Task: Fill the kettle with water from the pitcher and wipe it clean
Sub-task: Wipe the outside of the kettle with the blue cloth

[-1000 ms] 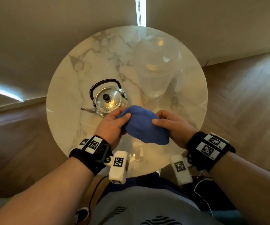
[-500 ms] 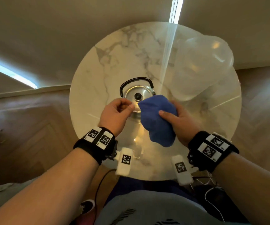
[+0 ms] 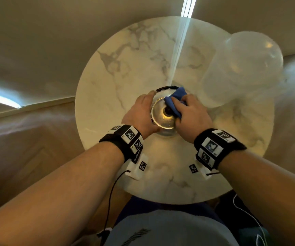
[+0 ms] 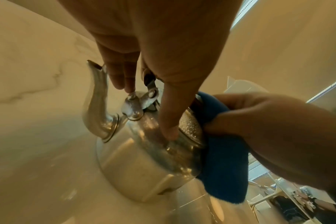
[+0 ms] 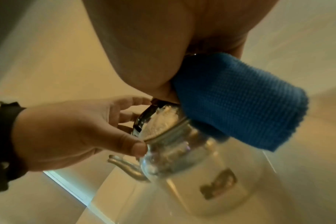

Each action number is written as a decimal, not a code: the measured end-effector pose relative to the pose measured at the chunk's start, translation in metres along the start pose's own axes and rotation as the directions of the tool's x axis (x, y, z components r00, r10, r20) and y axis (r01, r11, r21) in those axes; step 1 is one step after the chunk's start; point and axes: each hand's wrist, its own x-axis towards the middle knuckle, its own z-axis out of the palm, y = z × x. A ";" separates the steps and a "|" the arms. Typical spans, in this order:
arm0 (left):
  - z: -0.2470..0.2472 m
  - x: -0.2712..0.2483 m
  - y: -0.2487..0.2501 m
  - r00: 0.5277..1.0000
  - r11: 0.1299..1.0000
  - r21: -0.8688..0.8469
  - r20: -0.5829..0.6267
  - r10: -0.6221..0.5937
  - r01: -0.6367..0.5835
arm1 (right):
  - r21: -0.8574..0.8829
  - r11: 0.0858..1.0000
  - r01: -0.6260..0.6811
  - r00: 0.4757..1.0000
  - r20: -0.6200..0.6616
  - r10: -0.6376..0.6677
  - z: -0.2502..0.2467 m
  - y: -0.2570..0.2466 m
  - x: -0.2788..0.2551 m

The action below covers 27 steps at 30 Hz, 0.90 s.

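A shiny metal kettle [image 3: 162, 121] with a black handle [image 3: 164, 88] stands mid-table on the round marble table [image 3: 125, 59]. My left hand [image 3: 141, 112] holds the kettle's left side. In the left wrist view its thumb presses the kettle [image 4: 144, 159] on the shoulder and its fingers touch the handle hinge beside the spout [image 4: 96, 106]. My right hand [image 3: 191, 116] grips a bunched blue cloth [image 3: 176, 98] and presses it on the lid's right side. The cloth [image 5: 240, 98] drapes over the kettle [image 5: 182, 159]. The translucent pitcher [image 3: 246, 68] stands to the far right.
The table sits against a beige wall, with wooden floor on both sides. A bright window strip [image 3: 187, 6] shows above the table's far edge. Bare marble lies to the left of and behind the kettle.
My left hand let go of the cloth and took hold of the kettle. The right hand carried the cloth forward onto the kettle's lid.
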 end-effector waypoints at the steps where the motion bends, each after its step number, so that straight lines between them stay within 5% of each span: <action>1: 0.000 0.001 -0.001 1.000 1.000 -0.022 -0.004 0.003 -0.003 | 0.030 0.999 -0.021 1.000 -0.001 0.021 0.001 0.003 -0.007; 6: 0.002 0.003 -0.006 1.000 1.000 0.001 0.010 -0.008 0.008 | 0.044 0.998 -0.045 0.997 0.067 0.042 0.001 0.017 -0.036; 12: 0.006 0.005 -0.008 0.999 0.995 0.090 0.028 -0.037 0.034 | -0.054 0.994 -0.095 0.993 0.071 0.098 -0.012 -0.004 0.008; 19: 0.008 0.003 -0.011 0.998 0.998 0.022 -0.004 -0.063 0.063 | 0.170 0.976 -0.138 0.978 0.178 0.107 -0.014 0.009 -0.043; 23: -0.001 0.003 -0.012 0.995 0.972 -0.215 0.021 -0.096 0.098 | 0.329 0.937 -0.118 0.987 -0.068 0.148 -0.035 -0.009 -0.024; 25: -0.002 0.006 -0.015 0.993 0.960 -0.258 -0.014 -0.113 0.106 | 0.246 0.969 -0.014 0.991 -0.125 0.046 -0.033 -0.026 -0.002; 27: -0.002 0.010 -0.018 0.988 0.960 -0.253 -0.067 -0.138 0.116 | 0.029 0.998 0.048 0.998 -0.040 -0.047 -0.020 -0.038 0.017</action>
